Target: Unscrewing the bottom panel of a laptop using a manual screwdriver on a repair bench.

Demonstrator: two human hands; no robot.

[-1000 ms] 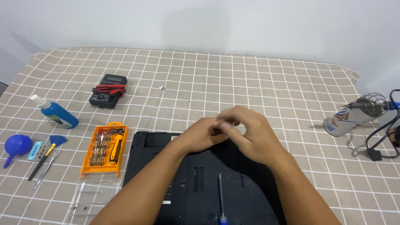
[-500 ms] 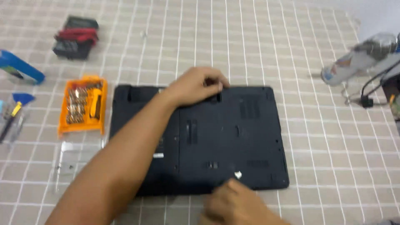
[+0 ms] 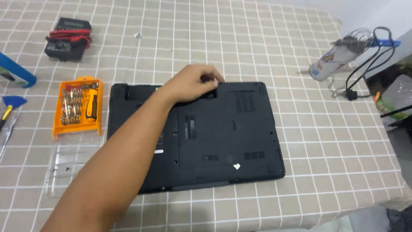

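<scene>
A black laptop point(image 3: 223, 137) lies upside down on a checked tablecloth point(image 3: 326, 141), its base panel facing up. My left hand point(image 3: 193, 81) reaches across it from the lower left. The curled fingers press on the laptop's far edge, near the middle. My right hand is out of view. A small white scrap point(image 3: 236, 166) sits on the base near the front edge.
Left of the laptop lie an orange screwdriver bit set point(image 3: 79, 105) and its clear lid point(image 3: 71, 165). A black multimeter point(image 3: 68, 38) with red leads is at the far left, and a blue bottle point(image 3: 15, 75) at the left edge. A spray can point(image 3: 339, 58) and black cable point(image 3: 365, 68) lie by the table's right edge.
My right hand has left the laptop's front edge and gone out of view. My left hand has stayed on the laptop's far edge.
</scene>
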